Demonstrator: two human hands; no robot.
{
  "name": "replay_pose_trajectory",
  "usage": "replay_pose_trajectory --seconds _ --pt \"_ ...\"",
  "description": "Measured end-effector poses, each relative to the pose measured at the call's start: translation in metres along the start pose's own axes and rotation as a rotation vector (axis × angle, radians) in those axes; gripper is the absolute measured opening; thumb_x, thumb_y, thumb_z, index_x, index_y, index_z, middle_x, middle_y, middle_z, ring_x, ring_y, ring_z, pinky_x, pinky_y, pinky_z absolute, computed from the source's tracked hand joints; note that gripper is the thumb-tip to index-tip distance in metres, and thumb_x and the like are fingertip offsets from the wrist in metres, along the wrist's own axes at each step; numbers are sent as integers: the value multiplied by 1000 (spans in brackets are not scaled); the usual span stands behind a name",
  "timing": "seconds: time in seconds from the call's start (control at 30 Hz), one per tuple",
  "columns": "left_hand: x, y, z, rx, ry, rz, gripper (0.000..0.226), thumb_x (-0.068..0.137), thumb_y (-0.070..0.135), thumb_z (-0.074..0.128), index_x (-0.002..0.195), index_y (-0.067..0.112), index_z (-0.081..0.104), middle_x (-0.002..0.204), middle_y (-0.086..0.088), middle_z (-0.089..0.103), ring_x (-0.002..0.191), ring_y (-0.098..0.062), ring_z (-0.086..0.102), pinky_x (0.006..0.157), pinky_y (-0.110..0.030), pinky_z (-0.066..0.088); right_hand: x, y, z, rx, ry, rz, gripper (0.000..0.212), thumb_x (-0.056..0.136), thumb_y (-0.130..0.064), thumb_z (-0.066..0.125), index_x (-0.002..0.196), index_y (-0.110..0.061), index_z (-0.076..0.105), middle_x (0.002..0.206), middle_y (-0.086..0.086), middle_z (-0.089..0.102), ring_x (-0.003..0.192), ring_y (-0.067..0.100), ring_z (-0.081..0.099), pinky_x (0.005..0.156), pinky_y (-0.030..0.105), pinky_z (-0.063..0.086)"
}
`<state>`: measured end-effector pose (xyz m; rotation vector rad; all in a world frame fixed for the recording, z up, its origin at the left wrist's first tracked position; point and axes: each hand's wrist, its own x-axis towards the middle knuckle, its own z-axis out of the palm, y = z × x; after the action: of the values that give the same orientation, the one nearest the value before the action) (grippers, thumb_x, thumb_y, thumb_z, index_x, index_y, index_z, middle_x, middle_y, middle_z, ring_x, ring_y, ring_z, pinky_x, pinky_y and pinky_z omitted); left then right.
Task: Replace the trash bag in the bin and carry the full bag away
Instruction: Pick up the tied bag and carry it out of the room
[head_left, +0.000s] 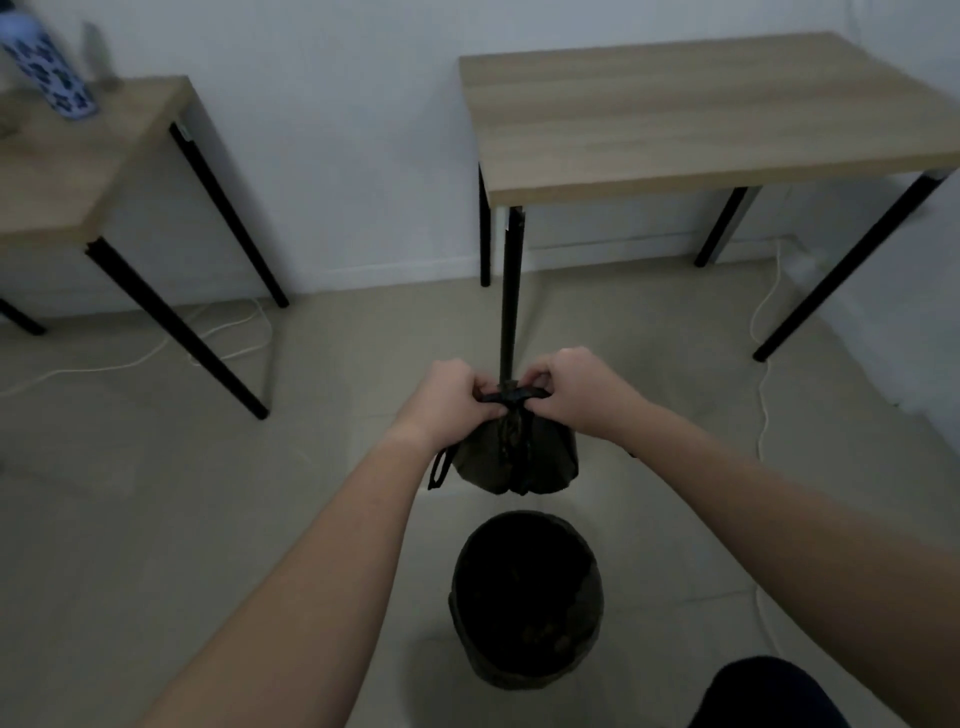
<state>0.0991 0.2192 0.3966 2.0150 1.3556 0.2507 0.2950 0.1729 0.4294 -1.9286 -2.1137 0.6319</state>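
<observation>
The left hand (457, 395) and the right hand (576, 389) meet at the gathered neck (511, 397) of a black trash bag (519, 462). Both have their fingers curled tight, each pinching one end of the short dark tie that runs straight between them. The knuckles face up and the forearms reach in from the lower corners of the view.

The bag hangs bunched and rounded below the hands. A loose strap (439, 470) dangles from its left side under the left wrist. Whether the bag's bottom touches the floor (208, 493) cannot be told.

Nearer the person, apart from the bag, the round dark bin (457, 577) stands upright on the floor. Its inside is too dark to show whether it has a liner. A dark-clad knee (763, 696) shows at the bottom right.

Beyond the hands, a wooden bench (701, 114) with black legs stands against the white wall (337, 130), one leg rising just behind the bag's neck. A second bench (78, 171) stands to the left and carries a blurred blue-patterned bottle (49, 67). White cables lie on the floor under the left bench (156, 353) and along the right side (761, 410).
</observation>
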Motion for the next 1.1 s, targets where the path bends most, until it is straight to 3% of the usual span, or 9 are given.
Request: replay_pose_trajectory --seconds 0.23,0.33,0.47,0.57,0.73,0.83,1.0,1.1 --pt "-52 64 -157 -26 60 -71 21 79 32 85 64 32 70 65 10 70 65 -8 66 58 -23 44 1 -122 -132 -10 -37 -83 24 85 -22 74 108 -19 78 100 0 78 94 16 72 86 32 58" --pt "-88 92 -233 -16 102 -69 10 78 28 86 76 28 77 73 7 74 73 -12 69 64 -25 49 -2 -183 -188 -25 -24 -121 25 85 -22 74 109 -21 78 100 -2 78 94 14 72 84 31 58" --pt "-140 119 -314 -10 152 -63 15 75 28 89 82 30 76 79 8 75 77 -9 70 69 -26 53 -11 -255 -240 -61 -39 -195 25 85 -20 74 110 -23 78 96 -4 77 88 10 69 73 24 50" --pt "-182 130 -372 -4 212 -67 14 78 30 88 83 28 74 82 8 74 81 -8 70 73 -25 54 -14 -314 -273 -95 -15 -264 26 85 -22 74 110 -26 78 98 -3 76 92 14 68 76 26 50" --pt "-241 121 -444 33 347 -70 17 81 31 86 73 33 70 76 12 73 77 -4 69 67 -23 49 -12 -403 -294 -95 19 -384 25 84 -25 74 107 -32 77 93 -4 74 90 19 69 77 32 55" --pt "-276 108 -476 38 404 -100 19 82 29 85 72 32 70 74 12 71 74 -3 67 63 -21 45 -11 -450 -296 -115 23 -455 25 86 -21 72 111 -27 77 99 -2 75 89 15 66 70 26 43" --pt "-334 77 -520 58 483 -166 13 83 29 84 75 26 74 75 8 73 76 -8 69 65 -27 51 -11 -526 -287 -123 33 -594 23 86 -20 73 108 -26 78 93 -4 73 80 8 56 68 24 37" --pt "-368 54 -540 67 534 -227 14 82 28 85 74 27 74 75 9 73 76 -8 69 69 -29 53 -10 -571 -275 -137 11 -675 22 84 -22 75 105 -26 79 96 -4 75 83 9 62 70 24 40"
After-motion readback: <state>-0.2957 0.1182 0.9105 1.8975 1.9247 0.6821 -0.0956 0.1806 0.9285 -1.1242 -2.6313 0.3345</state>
